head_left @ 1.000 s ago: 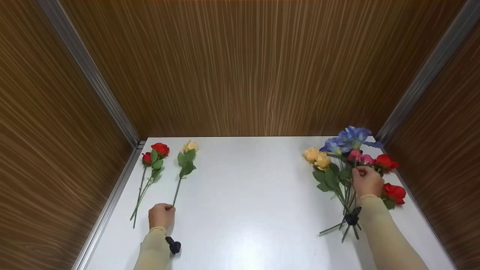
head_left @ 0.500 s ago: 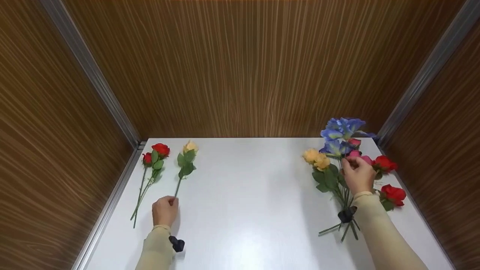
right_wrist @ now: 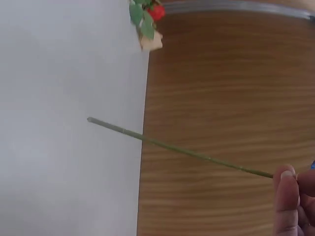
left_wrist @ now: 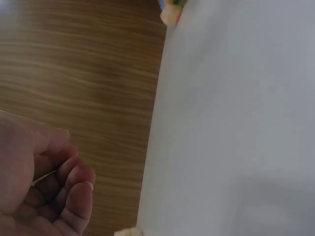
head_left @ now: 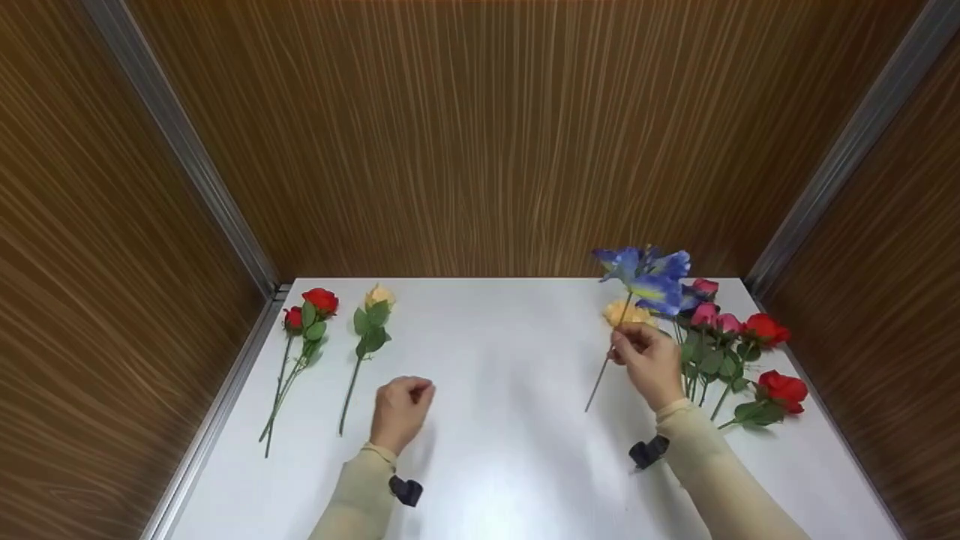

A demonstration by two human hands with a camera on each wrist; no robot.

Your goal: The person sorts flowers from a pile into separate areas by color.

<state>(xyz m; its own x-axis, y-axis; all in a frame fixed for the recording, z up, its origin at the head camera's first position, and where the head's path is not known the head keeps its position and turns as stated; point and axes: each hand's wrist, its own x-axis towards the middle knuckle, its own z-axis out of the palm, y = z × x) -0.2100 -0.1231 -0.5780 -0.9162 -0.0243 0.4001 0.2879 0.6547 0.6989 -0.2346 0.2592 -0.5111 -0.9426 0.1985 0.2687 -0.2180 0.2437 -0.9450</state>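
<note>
The person's R hand [head_left: 651, 367] has thumb + finger clamped on the stem [right_wrist: 184, 150] of a blue flower [head_left: 660, 289], held over the table [head_left: 487, 480], R of its middle, bloom toward its far edge. L hand [head_left: 401, 411]: fingers loosely curled, nothing held, above the table, L of its middle. Further out, a yellow rose [head_left: 373, 319] & two red roses [head_left: 321, 300] lie on the table's L side; pink roses [head_left: 727, 324] & larger red roses [head_left: 784, 388] on its R. Step in hand looks like carrying that single flower; next move prob. calls for a steady pinch, w/ L fingers free.
</note>
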